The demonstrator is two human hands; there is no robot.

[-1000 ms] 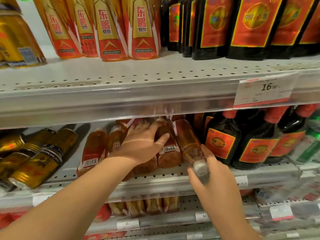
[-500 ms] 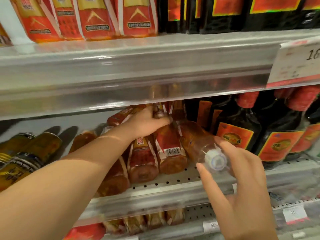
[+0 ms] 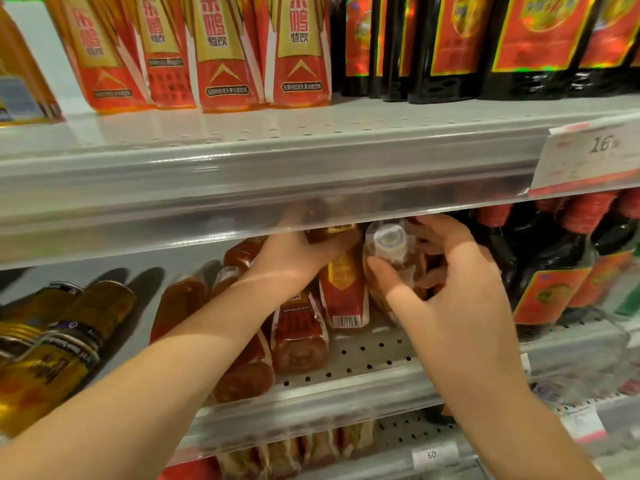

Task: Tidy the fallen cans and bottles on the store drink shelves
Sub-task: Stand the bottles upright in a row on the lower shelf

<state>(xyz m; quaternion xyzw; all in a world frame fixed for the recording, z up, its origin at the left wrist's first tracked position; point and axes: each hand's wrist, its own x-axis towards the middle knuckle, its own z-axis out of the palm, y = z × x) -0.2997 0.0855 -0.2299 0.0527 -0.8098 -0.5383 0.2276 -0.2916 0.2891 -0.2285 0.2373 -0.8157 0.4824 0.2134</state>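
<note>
The right hand (image 3: pixel 460 306), curled round the capped bottle (image 3: pixel 389 240), has raised it toward standing. The left hand (image 3: pixel 294 258) grips a neighbouring bottle (image 3: pixel 343 292).

I see a white price tag with a red lower band (image 3: pixel 585 157) at upper right, reading 16. Top shelf holds upright orange-and-gold labelled plastic bottles (image 3: pixel 214 53) at upper centre and dark glass bottles with red-orange labels (image 3: pixel 533 39) at upper right. Mid right: standing dark bottles with red caps (image 3: pixel 550 271). Bottom centre: small white tag (image 3: pixel 433 454) marked 60. Bottom right is blurred.
</note>
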